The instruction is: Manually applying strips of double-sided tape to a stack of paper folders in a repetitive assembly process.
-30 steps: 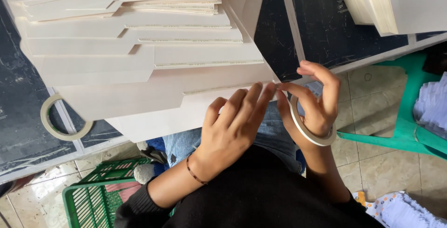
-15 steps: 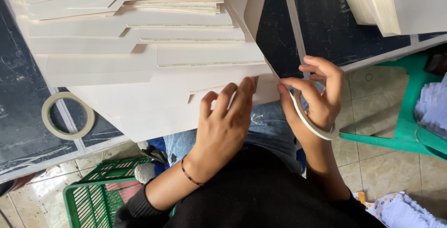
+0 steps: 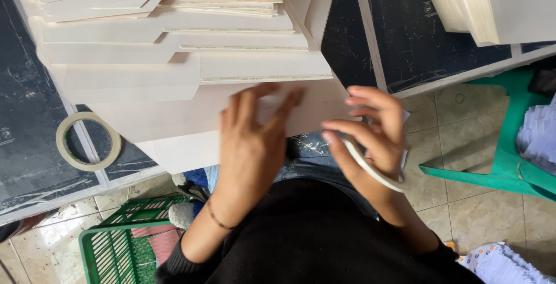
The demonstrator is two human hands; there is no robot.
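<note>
Two hands: left hand (image 3: 250,145) flat on cardboard sheet (image 3: 191,123) edge; right hand (image 3: 373,130) fingers grip tape roll (image 3: 370,168).

The person wears a black top with long sleeves, pushed up a little so the forearms are bare, at the bottom centre of the frame. A thin dark bracelet (image 3: 220,221) is around the wrist of the left hand (image 3: 250,145). Blue jeans show at the centre. The right hand (image 3: 370,136) has no rings.

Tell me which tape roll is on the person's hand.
The thin white tape roll looped around the right hand. The other roll lies flat on the dark table, left of the card sheets.
</note>
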